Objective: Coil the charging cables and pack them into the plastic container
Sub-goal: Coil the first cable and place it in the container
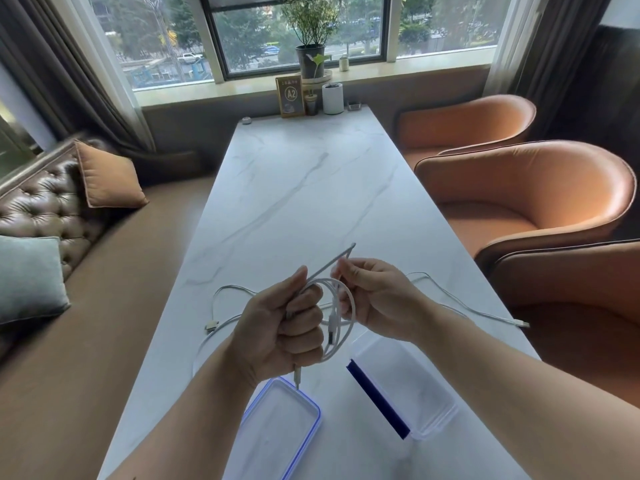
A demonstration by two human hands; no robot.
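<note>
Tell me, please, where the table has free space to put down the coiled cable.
Largest free patch: the table middle, between the loose cables and the sign at the far end. A narrow strip lies between the blue-rimmed piece and the clear box. Crowded: under the left hand and right hand holding the coiled cable, where loose cables cross.

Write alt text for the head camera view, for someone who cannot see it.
A person's left hand grips a coiled white charging cable while the right hand pinches a loose strand of it. An open plastic container and its blue-rimmed lid lie on the marble table beneath, near more loose white cables.
</note>
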